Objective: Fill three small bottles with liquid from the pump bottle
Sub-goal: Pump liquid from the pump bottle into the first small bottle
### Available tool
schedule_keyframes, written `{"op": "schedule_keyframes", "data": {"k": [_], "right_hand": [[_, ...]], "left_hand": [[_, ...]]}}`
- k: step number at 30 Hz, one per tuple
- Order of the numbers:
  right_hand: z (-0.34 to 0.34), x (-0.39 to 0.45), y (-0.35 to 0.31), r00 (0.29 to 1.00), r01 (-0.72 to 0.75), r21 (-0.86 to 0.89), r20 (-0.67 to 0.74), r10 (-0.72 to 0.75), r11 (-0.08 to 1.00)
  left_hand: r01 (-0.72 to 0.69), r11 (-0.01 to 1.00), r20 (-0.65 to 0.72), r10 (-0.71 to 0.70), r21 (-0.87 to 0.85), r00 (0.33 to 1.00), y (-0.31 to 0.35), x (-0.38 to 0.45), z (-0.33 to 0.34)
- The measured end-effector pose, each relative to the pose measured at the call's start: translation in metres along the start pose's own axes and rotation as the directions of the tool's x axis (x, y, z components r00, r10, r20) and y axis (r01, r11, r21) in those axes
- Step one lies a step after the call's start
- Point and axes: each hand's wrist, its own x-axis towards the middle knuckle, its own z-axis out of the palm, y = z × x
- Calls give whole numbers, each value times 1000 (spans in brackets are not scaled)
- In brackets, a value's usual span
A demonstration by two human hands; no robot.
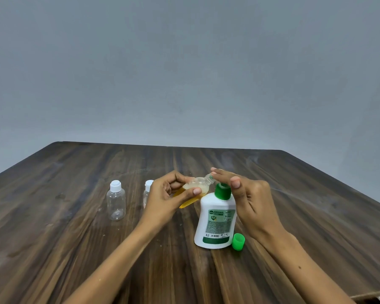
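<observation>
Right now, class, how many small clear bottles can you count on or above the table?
3. One capped bottle stands at left; a second stands partly hidden behind the left hand; that hand holds the third, tilted, at the pump bottle.

The second clear capped small bottle (147,191) is largely hidden behind the left hand (166,195); the white pump bottle's (216,222) label print is too small to be read
</observation>
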Motion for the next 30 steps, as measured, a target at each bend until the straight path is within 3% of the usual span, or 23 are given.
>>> {"op": "schedule_keyframes", "data": {"k": [14, 26, 30], "right_hand": [[-5, 6, -3, 1000, 28, 21, -3, -28, 999], [-6, 7, -3, 998, 52, -86, 42, -49, 995], [-1, 2, -1, 1000, 7, -63, 24, -5, 998]], "left_hand": [[-18, 1000, -11, 18, 21, 1000, 0, 0, 0], [-11, 999, -14, 11, 40, 1000, 0, -1, 0], [-2, 999, -12, 2, 37, 1000, -1, 0, -1]]}}
